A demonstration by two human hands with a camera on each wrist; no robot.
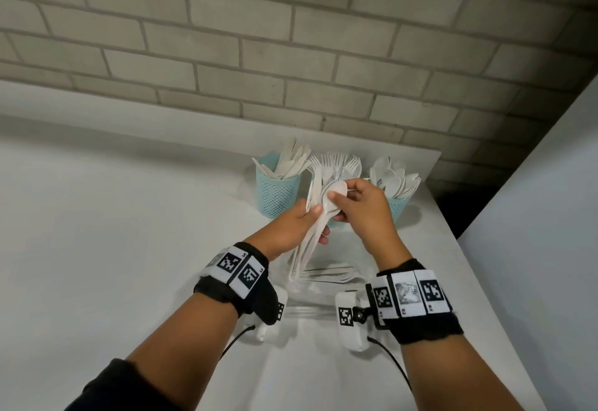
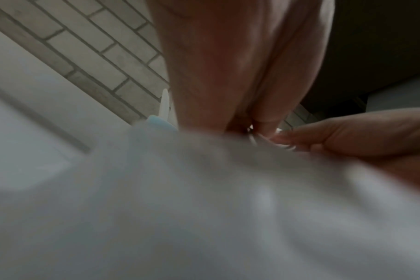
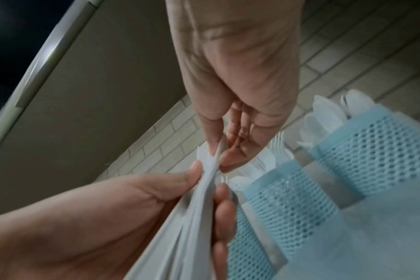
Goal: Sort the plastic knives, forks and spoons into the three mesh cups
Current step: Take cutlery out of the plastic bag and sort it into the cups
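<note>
Three blue mesh cups [image 1: 277, 191] stand on one white table [image 1: 113, 232]: one of knives [image 1: 291, 159], one of forks [image 1: 339, 161], one of spoons [image 1: 393, 174]. Two hands, left hand [image 1: 291, 226] and right hand [image 1: 362, 206]; utensils too overlapped to count.

Dim, soft light is seen throughout; the brick wall [image 1: 291, 38] is bowed by the lens, and both wrist views are heavily blurred

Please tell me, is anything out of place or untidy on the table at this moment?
Yes, slightly. A few loose white utensils lie flat on the table, below the hands, not yet sorted. The three mesh cups stand upright with nothing spilled. The left hand grips a bundle while the right hand pinches a spoon.
</note>
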